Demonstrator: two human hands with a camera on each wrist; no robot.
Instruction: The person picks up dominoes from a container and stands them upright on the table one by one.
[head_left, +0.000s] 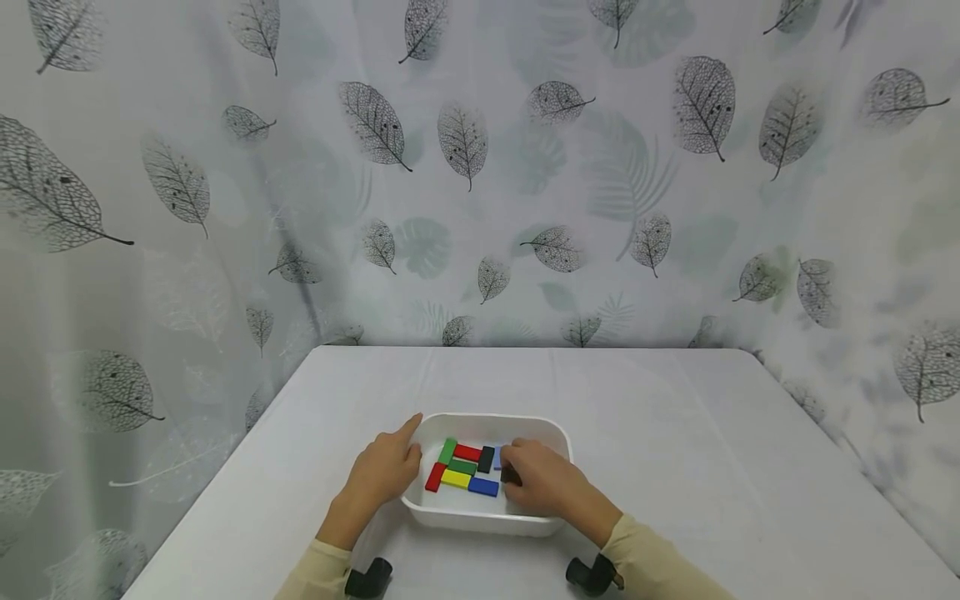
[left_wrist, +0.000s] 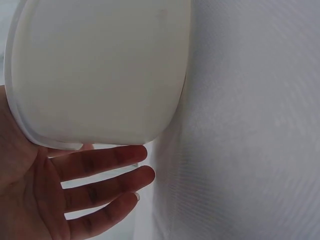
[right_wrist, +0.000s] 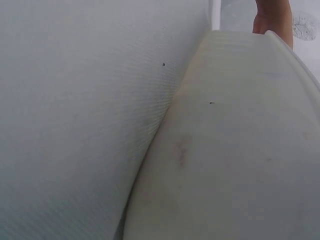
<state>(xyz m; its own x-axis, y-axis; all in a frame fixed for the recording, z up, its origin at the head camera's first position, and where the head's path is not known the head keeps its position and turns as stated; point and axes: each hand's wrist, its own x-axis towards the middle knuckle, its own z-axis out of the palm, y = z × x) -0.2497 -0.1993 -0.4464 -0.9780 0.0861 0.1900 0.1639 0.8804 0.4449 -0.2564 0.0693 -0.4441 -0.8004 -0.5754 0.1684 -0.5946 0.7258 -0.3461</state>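
Observation:
A white plastic tray (head_left: 487,523) stands on the table with several flat coloured blocks inside. They include a green block (head_left: 447,451), a red block (head_left: 467,452), a yellow block (head_left: 456,478), a blue block (head_left: 483,487) and a black block (head_left: 486,459). My left hand (head_left: 386,467) touches the tray's left end; in the left wrist view its fingers (left_wrist: 107,187) lie fairly straight beside the outer wall. Reaching over the right side, my right hand (head_left: 543,479) pinches a dark block (head_left: 512,476), mostly covered by the fingers. Close by lies a light blue block (head_left: 497,457), partly hidden.
A white cloth covers the table (head_left: 675,467). Leaf-patterned curtains (head_left: 480,208) hang behind and along both sides. Black wrist devices (head_left: 369,578) sit below each forearm. The right wrist view shows mostly the tray's outer wall (right_wrist: 235,150).

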